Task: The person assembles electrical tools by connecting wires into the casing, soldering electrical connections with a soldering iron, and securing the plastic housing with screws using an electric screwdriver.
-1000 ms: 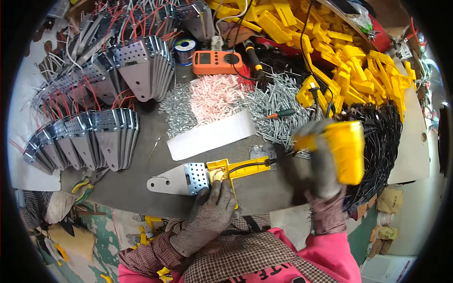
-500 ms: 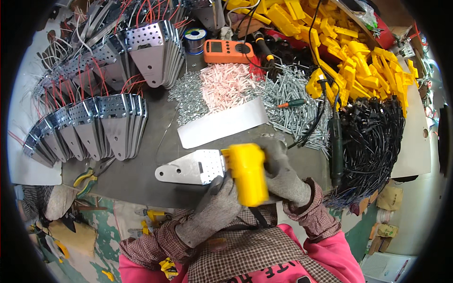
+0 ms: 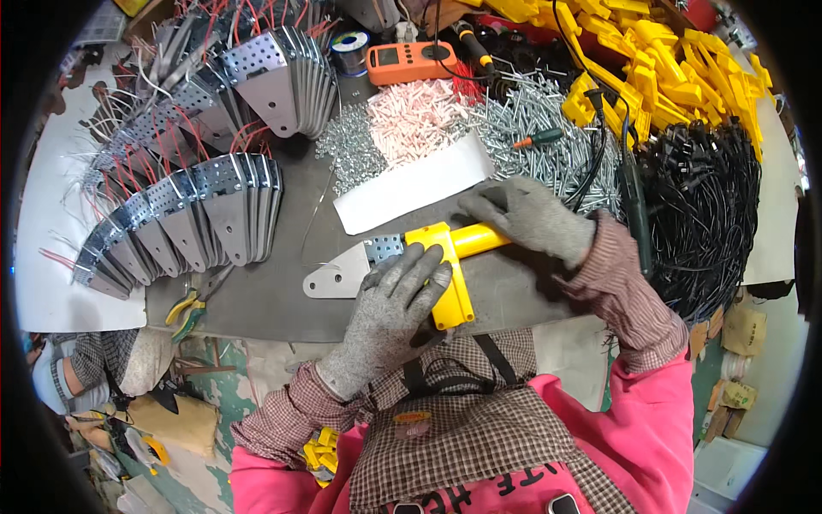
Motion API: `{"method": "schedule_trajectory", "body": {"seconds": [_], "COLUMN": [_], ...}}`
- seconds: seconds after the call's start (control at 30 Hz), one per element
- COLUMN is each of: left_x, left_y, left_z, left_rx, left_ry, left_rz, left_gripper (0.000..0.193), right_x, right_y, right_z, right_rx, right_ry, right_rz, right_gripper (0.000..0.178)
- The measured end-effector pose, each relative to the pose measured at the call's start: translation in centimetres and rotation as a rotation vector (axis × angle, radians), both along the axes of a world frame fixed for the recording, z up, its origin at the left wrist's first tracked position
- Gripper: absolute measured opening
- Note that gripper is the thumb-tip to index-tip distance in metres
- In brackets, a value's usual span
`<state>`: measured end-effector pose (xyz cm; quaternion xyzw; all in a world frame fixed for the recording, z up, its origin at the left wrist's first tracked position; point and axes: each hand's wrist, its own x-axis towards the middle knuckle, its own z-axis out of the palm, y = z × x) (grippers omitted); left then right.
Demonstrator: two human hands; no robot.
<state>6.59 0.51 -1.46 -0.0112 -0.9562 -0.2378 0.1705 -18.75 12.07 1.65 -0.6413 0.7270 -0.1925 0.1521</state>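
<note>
A yellow plastic housing (image 3: pixel 454 295) with a round handle (image 3: pixel 479 240) pointing right lies on the dark worktop. From its left side sticks out a flat metal plate (image 3: pixel 336 272), perforated where it meets the plastic, with two holes near its rounded end. My left hand (image 3: pixel 385 313), in a grey glove, holds the housing down, its fingers across the yellow body and its thumb side by the plate. My gloved right hand (image 3: pixel 548 221) is over the tip of the handle, palm down. Its fingers reach left, apart, toward a white strip (image 3: pixel 415 184), with nothing seen in them.
Piles of silver screws (image 3: pixel 548 111), pink sleeves (image 3: pixel 415 120) and small metal parts (image 3: pixel 351 154) lie beyond the strip. Stacked metal plates (image 3: pixel 231 214) with red wires stand left, near pliers (image 3: pixel 193 308). Yellow parts (image 3: pixel 668 68), black cables (image 3: pixel 698 206) and an orange meter (image 3: pixel 411 62) are farther off.
The yellow housing has gone from being held up to lying flat, its handle pointing right. My right hand has moved rightward and away from me, off the housing. The whole view has shifted slightly.
</note>
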Motion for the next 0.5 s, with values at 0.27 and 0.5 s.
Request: {"method": "schedule_trajectory", "body": {"seconds": [0.27,0.5], "left_x": [-4.5,-8.9], "left_y": [0.0,-0.3], "left_z": [8.6,4.4], "left_rx": [0.023,0.201], "left_ry": [-0.045,0.035], "left_rz": [-0.012,0.130], "left_gripper": [0.093,0.050], "right_x": [0.8,1.0], "right_y": [0.7,1.5], "right_z": [-2.4,0.9], "right_rx": [-0.097,-0.142], "right_ry": [0.059,-0.409], "right_rz": [-0.154,-0.334], "right_gripper": [0.025,0.065]}}
